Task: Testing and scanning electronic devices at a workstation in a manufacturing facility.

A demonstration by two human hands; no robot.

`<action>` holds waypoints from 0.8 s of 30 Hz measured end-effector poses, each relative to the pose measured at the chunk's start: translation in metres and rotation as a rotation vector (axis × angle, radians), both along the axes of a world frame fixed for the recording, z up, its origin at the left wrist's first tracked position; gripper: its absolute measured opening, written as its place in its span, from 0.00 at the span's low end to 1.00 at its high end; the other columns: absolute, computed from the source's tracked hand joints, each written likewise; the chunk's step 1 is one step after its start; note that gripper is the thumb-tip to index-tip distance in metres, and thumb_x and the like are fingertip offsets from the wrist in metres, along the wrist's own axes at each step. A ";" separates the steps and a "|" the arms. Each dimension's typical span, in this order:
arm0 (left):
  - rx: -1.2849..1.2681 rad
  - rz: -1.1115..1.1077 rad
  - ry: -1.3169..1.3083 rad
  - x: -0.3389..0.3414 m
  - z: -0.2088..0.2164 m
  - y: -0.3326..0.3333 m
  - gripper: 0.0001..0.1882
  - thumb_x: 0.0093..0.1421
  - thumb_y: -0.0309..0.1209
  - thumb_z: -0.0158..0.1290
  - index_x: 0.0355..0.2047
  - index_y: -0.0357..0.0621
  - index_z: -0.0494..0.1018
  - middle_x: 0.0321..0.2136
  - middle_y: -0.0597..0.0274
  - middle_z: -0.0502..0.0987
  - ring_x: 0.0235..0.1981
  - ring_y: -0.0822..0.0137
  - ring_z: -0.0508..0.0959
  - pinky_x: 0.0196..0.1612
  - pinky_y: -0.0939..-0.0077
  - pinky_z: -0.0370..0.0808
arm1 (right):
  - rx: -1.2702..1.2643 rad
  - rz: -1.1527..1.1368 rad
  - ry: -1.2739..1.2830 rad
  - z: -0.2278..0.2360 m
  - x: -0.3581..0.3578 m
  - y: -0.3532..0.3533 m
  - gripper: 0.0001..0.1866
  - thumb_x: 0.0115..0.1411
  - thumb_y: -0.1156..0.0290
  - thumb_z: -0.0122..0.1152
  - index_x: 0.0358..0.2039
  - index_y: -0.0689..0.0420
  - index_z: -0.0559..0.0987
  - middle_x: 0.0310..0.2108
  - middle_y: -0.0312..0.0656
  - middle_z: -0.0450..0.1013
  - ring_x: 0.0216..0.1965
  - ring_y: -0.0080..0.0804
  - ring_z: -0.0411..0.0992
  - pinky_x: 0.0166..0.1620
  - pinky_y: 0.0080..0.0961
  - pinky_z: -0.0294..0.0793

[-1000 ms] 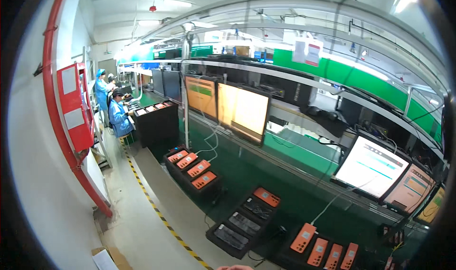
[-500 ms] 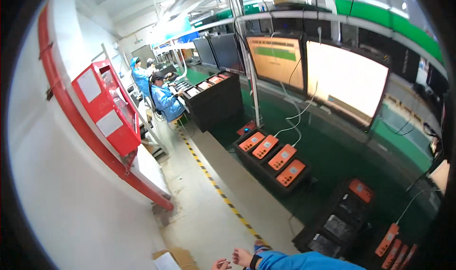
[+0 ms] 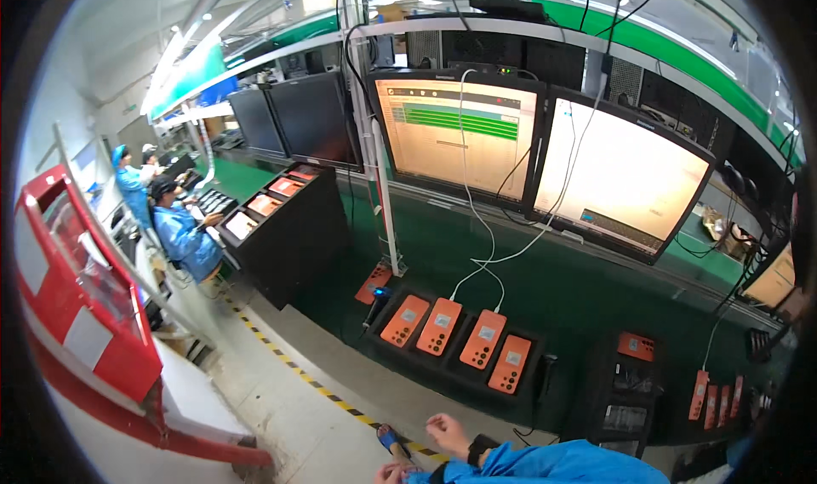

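My right hand, in a blue sleeve with a dark band at the wrist, hangs at the lower edge with loosely bent fingers; nothing shows in it. Beside it and lower, my left hand is cut off by the frame edge, its fingers partly hidden. Neither hand touches the bench. Nearest to them on the green bench is a black tray with several orange phones, backs up. White cables run to two of them. A handheld scanner with a blue light stands by the tray's left end.
Two lit monitors stand behind the tray, left of a second black tray. Several upright orange phones are at far right. A seated co-worker works at far left, near a red wall cabinet. Striped tape marks the floor.
My view has swung right and come closer to the bench, so the trays and monitors appear larger and further left. Both hands stay low at the frame edge.
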State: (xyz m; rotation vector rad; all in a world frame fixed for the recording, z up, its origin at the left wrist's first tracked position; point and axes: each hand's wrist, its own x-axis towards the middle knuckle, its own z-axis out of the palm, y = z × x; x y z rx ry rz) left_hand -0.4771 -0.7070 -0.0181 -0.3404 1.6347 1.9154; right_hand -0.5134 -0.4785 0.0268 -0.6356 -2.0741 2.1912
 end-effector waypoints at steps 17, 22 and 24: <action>-0.065 -0.346 0.136 -0.347 0.105 0.067 0.10 0.59 0.29 0.52 0.41 0.41 0.70 0.31 0.61 0.78 0.28 0.71 0.77 0.28 0.79 0.74 | 1.243 -0.681 -0.568 0.063 -0.166 0.225 0.18 0.61 0.54 0.48 0.35 0.55 0.78 0.40 0.48 0.74 0.53 0.55 0.62 0.55 0.52 0.54; -0.204 -0.303 0.051 -0.336 0.079 0.045 0.11 0.59 0.29 0.52 0.42 0.41 0.70 0.32 0.59 0.79 0.28 0.70 0.78 0.28 0.77 0.76 | 1.135 -0.456 -0.719 0.010 -0.202 0.255 0.21 0.66 0.58 0.37 0.29 0.55 0.77 0.26 0.46 0.76 0.38 0.48 0.72 0.47 0.45 0.62; -0.194 -0.227 -0.049 -0.322 0.077 0.043 0.11 0.59 0.29 0.51 0.42 0.41 0.70 0.32 0.58 0.79 0.28 0.69 0.78 0.28 0.77 0.75 | 0.981 -0.736 -0.628 0.011 -0.204 0.249 0.18 0.66 0.60 0.39 0.28 0.54 0.76 0.23 0.40 0.76 0.33 0.45 0.73 0.46 0.44 0.62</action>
